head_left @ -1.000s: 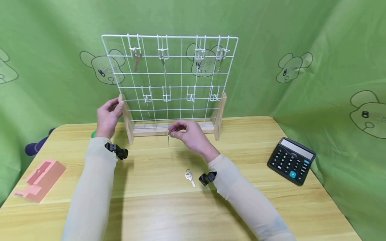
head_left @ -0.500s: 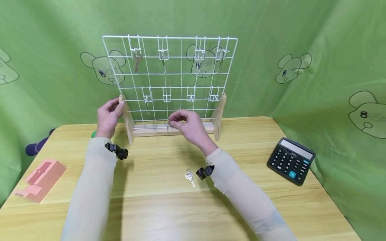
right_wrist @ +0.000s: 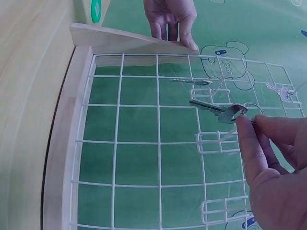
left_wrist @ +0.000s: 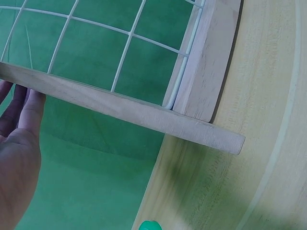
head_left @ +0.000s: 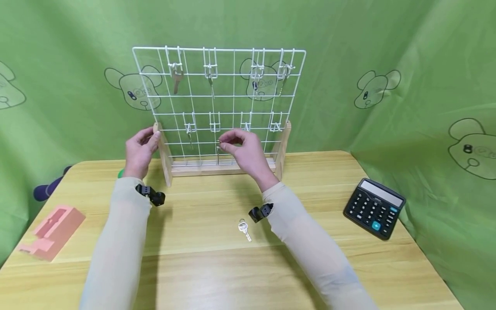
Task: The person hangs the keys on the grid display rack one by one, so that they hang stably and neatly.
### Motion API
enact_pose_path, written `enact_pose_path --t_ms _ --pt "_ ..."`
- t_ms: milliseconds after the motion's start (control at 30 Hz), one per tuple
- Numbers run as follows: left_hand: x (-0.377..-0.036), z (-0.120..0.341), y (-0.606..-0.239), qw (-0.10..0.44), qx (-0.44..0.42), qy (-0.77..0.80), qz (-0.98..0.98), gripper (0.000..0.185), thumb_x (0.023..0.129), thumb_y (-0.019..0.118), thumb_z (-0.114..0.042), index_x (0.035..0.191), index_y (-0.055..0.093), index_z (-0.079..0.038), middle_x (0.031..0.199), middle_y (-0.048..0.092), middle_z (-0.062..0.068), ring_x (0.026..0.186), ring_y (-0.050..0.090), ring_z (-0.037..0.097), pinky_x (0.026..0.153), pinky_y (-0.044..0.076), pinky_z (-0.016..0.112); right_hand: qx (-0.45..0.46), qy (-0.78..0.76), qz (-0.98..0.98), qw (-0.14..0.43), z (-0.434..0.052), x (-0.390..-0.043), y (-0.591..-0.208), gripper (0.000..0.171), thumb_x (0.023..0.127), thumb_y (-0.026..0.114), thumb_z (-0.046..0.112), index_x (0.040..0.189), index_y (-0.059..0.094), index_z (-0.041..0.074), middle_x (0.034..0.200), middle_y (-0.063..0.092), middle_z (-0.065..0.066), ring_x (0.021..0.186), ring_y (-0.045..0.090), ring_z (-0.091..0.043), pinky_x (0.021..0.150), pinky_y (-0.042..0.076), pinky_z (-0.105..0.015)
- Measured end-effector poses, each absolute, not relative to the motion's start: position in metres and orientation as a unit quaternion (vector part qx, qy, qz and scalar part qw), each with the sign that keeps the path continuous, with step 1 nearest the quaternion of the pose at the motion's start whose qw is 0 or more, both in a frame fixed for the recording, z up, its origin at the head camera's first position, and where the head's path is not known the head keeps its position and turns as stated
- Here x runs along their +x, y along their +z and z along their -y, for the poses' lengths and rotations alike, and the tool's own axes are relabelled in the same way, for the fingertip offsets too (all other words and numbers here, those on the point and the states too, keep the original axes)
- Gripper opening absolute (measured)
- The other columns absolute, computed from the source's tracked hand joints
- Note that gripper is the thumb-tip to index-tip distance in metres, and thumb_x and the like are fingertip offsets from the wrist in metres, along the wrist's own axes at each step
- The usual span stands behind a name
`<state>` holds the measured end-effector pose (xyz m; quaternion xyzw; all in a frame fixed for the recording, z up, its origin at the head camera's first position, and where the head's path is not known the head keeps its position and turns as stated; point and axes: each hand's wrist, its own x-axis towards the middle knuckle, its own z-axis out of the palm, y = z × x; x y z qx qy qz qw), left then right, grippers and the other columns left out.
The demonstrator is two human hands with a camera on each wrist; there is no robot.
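1. Right hand [head_left: 248, 150] pinches a small silver key [right_wrist: 218, 111] by its ring end, blade hanging down, raised in front of the white wire rack [head_left: 232, 92] just below the lower row of hooks [head_left: 214, 126].
2. Left hand [head_left: 140, 148] rests against the top of the rack's left wooden upright [head_left: 164, 155], fingers curled loosely round the post; how firm the hold is cannot be told.
3. To do this well, in my judgement: keep the post braced so the light rack does not tip, hold the ring open to the hook tip, and come in slow; the wire is thin and the ring small.
4. A second key [head_left: 244, 228] lies flat on the worktop [head_left: 217, 267], near the right forearm.
5. Worktop is pale wood grain. A black calculator [head_left: 374, 207] sits at the right, a pink block [head_left: 54, 230] at the left edge.
6. Green cloth [head_left: 426, 64] printed with cartoon animal faces hangs behind and to the right. Several upper hooks already carry keys.
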<state>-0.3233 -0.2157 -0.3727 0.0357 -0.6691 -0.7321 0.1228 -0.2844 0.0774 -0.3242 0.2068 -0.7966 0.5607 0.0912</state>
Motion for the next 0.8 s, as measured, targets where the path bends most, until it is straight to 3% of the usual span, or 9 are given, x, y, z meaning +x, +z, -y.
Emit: enact_pose_path --t_ms 800 --pt "-0.323 0.215 -0.374 0.132 0.027 -0.735 0.664 0.049 0.093 0.068 -0.021 0.136 0.054 -0.002 0.132 0.054 0.016 0.119 0.053 0.025 0.099 0.049 0.024 0.164 0.593 0.780 0.116 -0.060 -0.304 -0.316 0.014 0.089 0.071 0.003 0.103 0.069 0.005 0.095 0.066 -0.002 0.089 0.059 -0.017 0.080 0.054 -0.026"
